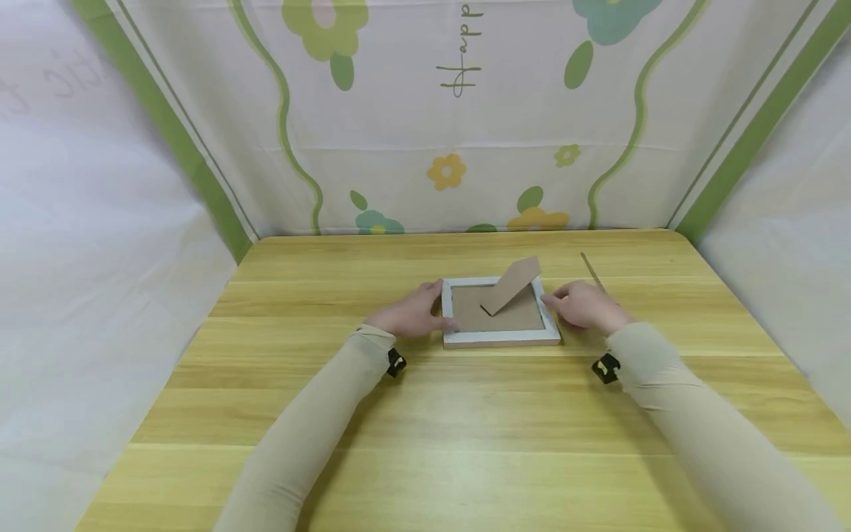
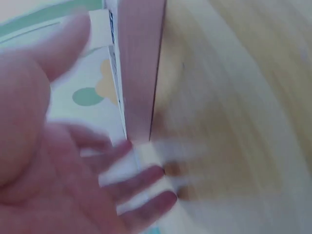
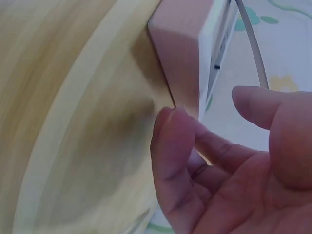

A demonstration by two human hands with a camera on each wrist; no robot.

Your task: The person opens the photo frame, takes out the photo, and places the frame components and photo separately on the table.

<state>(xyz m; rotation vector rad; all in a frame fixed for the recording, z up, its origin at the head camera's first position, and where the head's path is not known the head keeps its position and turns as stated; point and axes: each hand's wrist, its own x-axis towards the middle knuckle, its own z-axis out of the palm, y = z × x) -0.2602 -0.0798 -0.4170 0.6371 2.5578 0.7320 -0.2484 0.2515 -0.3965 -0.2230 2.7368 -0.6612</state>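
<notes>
A picture frame point(image 1: 501, 338) with a white border lies back side up on the table. Its brown backing board point(image 1: 468, 310) faces upward, and the stand flap point(image 1: 513, 284) tilts up from it. My left hand point(image 1: 414, 312) is at the left side of the frame, thumb over the near left corner. In the left wrist view its fingers point(image 2: 141, 180) are spread, fingertips close to the frame's side. My right hand point(image 1: 585, 304) is at the right side. Its fingers point(image 3: 173, 146) are loosely bent by the frame's edge in the right wrist view, thumb apart from them.
A thin dark stick point(image 1: 590, 269) lies on the wooden table point(image 1: 425, 443) just beyond my right hand. Flower-printed white cloth point(image 1: 399, 111) hangs behind the table's far edge, and pale cloth walls stand at both sides. Each wrist carries a small black device point(image 1: 397, 363).
</notes>
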